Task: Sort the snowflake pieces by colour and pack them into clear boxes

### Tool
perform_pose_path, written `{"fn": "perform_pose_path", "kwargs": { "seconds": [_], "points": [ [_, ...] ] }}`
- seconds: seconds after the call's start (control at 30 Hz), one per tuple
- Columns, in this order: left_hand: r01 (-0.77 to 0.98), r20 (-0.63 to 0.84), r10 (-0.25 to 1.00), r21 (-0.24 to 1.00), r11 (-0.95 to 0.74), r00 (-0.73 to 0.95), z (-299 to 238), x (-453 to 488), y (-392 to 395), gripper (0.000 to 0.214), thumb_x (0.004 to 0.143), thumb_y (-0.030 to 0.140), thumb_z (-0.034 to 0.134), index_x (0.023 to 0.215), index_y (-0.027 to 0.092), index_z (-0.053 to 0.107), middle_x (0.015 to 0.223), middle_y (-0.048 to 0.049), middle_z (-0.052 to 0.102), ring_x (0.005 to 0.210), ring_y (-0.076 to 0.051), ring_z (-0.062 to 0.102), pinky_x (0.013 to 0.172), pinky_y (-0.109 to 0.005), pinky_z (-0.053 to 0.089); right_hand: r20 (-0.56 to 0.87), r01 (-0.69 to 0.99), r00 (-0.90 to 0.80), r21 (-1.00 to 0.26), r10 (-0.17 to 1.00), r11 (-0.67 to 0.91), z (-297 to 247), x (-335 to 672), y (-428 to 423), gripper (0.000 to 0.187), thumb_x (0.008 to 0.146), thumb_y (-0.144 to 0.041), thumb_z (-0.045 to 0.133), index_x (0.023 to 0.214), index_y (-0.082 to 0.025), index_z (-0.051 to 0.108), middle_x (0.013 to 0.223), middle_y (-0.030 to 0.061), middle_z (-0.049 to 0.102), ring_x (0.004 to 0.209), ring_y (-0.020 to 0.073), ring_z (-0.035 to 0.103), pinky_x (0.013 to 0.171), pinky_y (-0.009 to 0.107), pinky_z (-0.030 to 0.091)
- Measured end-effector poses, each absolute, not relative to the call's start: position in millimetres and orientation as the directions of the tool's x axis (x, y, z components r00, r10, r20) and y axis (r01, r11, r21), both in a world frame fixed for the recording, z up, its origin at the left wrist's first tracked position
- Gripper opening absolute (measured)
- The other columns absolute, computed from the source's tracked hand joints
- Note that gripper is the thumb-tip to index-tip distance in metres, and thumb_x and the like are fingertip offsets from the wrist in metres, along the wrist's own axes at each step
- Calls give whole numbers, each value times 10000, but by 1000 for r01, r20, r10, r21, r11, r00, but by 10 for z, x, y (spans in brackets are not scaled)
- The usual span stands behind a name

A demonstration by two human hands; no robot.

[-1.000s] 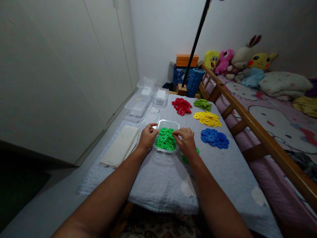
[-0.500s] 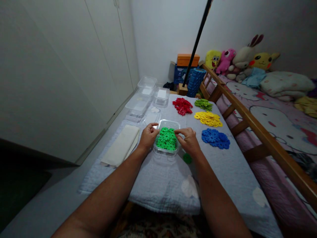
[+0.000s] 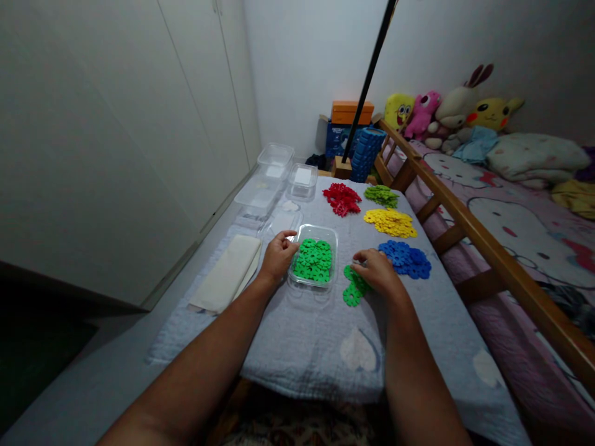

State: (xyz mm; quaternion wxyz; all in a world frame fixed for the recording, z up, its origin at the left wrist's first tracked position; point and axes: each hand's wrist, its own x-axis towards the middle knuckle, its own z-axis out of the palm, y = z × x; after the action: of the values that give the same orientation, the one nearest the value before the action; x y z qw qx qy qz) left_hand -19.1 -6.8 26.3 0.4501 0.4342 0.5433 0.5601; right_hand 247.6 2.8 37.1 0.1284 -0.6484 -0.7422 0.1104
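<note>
A clear plastic box (image 3: pixel 331 238) filled with green snowflake pieces (image 3: pixel 313 260) sits on a pale quilted cloth (image 3: pixel 297 334). My left hand (image 3: pixel 277 256) grips the box's left rim, fingers curled on it. My right hand (image 3: pixel 377 272) rests to the right of the box on a small heap of loose green pieces (image 3: pixel 352 289), fingers curled down over them. A blue pile (image 3: pixel 405 259) lies just beyond that hand.
Red (image 3: pixel 341 199), light green (image 3: pixel 381 196) and yellow (image 3: pixel 390 222) piles lie farther back. Empty clear boxes and lids (image 3: pixel 274 176) stand at the back left, a folded white cloth (image 3: pixel 227 272) at the left. A wooden bed rail (image 3: pixel 469 223) runs along the right.
My right hand left the box and moved right and down onto the loose green pieces. The left hand stayed on the box's rim.
</note>
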Motion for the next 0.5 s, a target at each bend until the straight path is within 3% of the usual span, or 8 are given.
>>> {"fn": "perform_pose_path", "kwargs": {
  "seconds": [0.1,0.27,0.37,0.5],
  "points": [
    [-17,2,976,1000,-6,-220,259,-197,-67,435,682,367,694,1051,142,641,561,103,398,509,-90,350,515,-225,256,-34,953,-152,-269,988,137,356,2450,-4,180,789,-295,726,949,-219,762,1026,79,722,997,259,600,806,341,375],
    [-20,-6,976,1000,2,-220,262,-200,-76,439,683,362,696,1063,146,650,569,100,401,510,-90,361,518,-222,262,-59,945,-164,-297,985,140,383,2448,3,98,762,-237,726,856,-212,725,958,56,702,950,230,599,776,318,369],
    [-18,-3,975,1000,-1,-223,264,-197,-79,439,682,352,694,1067,147,651,567,102,402,508,-88,362,518,-219,268,-46,898,-199,-408,979,163,382,2486,19,66,727,-185,707,778,-205,670,872,31,680,863,199,597,735,295,387],
    [-29,-12,974,1000,6,-225,275,-195,-79,439,676,350,701,1062,147,653,565,101,405,506,-88,362,511,-220,259,-47,728,-223,-672,974,135,378,2508,28,87,735,-192,651,707,-219,574,691,-21,604,640,152,549,601,267,382]
  ]
}}
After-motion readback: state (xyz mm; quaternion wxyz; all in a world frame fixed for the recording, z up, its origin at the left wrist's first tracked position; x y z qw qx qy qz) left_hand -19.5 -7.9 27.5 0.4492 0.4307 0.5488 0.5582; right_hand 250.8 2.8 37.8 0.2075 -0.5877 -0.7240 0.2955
